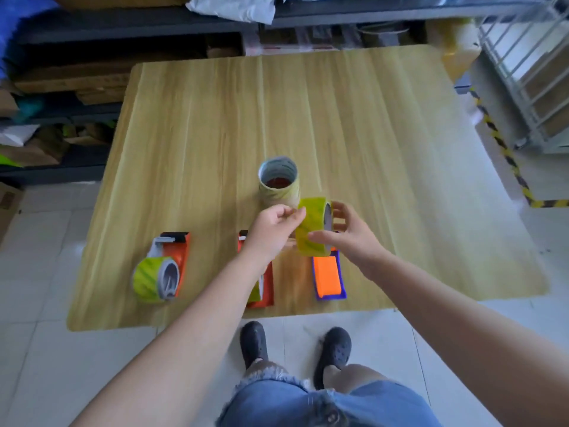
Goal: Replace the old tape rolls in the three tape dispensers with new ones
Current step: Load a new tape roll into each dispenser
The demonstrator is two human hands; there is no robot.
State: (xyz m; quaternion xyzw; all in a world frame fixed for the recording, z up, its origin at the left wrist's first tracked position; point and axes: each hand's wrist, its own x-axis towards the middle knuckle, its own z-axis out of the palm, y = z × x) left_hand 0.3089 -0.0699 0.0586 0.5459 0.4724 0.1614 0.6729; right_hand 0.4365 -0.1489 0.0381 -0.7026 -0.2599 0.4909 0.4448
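My right hand (348,238) grips a yellow-green tape roll (312,226) held on edge above the table. My left hand (274,229) pinches at the roll's left face with thumb and fingertips. Behind them stands a stack of tape rolls (278,183) upright on the wooden table (200,134). An orange dispenser (166,266) at the left carries a yellow-green roll. A second orange dispenser (264,288) lies under my left forearm, mostly hidden. A purple-and-orange dispenser (328,277) lies below the held roll, its front end covered by my right hand.
Shelves with cardboard boxes (70,84) run along the far and left sides. A metal rack (529,72) stands at the right, with hazard-striped tape (508,158) on the tiled floor. My feet are just under the table's near edge.
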